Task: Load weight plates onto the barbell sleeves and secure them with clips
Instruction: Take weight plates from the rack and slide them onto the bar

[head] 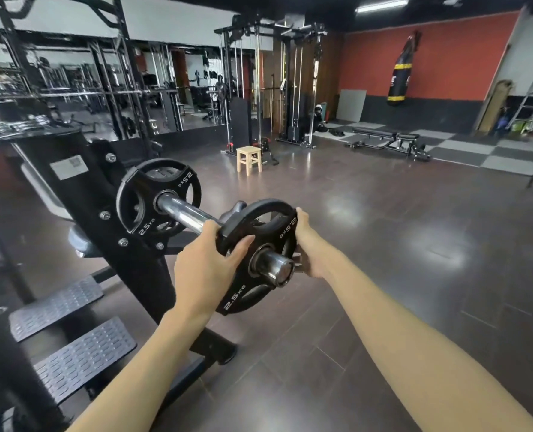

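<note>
Already threaded on the end of the barbell sleeve: a black 2.5 kg weight plate, tilted, bore around the chrome, sleeve tip poking through toward the camera. Held from both sides. Left hand wrapped on the near-left rim, thumb across the face, fingers curled behind. Right hand clasping the right rim, fingertips over the upper edge, palm largely hidden behind the plate. Farther along the bar, seated against the collar beside the black rack upright, a second 2.5 kg plate. No clip plainly visible; a dark shape behind the held plate too hidden to name.

Handling, as a guess: rigid, rubber-coated, light for a plate, grippy rather than slick, not fragile. Best taken by the rim or through the cut-out handle slots, opposite sides, kept square to the sleeve to avoid binding on the smooth chrome. Likely next: level it, slide inward until touching the seated plate, then fit a clip.
</note>
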The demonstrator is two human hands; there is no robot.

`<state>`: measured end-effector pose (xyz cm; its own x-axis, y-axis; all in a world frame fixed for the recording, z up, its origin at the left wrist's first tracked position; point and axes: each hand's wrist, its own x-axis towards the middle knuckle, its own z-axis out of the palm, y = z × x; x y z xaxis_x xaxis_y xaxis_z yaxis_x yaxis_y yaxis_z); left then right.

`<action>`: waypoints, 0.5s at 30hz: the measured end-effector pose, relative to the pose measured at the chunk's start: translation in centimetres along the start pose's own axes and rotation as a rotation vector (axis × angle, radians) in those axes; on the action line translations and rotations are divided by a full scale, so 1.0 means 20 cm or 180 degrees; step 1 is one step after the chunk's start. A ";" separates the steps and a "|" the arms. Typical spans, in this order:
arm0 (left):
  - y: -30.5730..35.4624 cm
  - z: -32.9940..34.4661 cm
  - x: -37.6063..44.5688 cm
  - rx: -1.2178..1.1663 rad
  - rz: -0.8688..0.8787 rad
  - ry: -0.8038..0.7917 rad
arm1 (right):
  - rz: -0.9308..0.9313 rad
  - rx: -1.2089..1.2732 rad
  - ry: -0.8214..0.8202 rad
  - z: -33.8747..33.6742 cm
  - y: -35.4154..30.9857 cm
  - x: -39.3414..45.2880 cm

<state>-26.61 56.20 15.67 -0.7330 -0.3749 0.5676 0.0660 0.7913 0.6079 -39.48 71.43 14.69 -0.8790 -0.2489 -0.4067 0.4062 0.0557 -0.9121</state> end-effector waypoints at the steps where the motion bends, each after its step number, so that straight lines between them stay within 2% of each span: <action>1: -0.02 0.00 0.02 0.0138 0.0000 0.0046 | 0.0117 -0.0077 -0.0064 0.00 -0.04 0.02; 5: -0.09 0.00 0.06 0.0479 0.0117 0.0095 | 0.0475 -0.0243 -0.0191 0.02 -0.17 0.10; 10: -0.27 0.01 0.14 0.0754 0.0019 0.0264 | 0.0359 -0.0364 0.0052 0.22 -0.25 0.24; 15: -0.52 0.00 0.29 0.0902 -0.0070 0.0413 | 0.0180 -0.0607 0.0287 0.47 -0.34 0.55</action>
<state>-31.45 45.78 12.64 -0.6384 -0.4375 0.6333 -0.1536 0.8786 0.4521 -49.54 59.23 16.90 -0.8784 -0.1532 -0.4527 0.4085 0.2512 -0.8775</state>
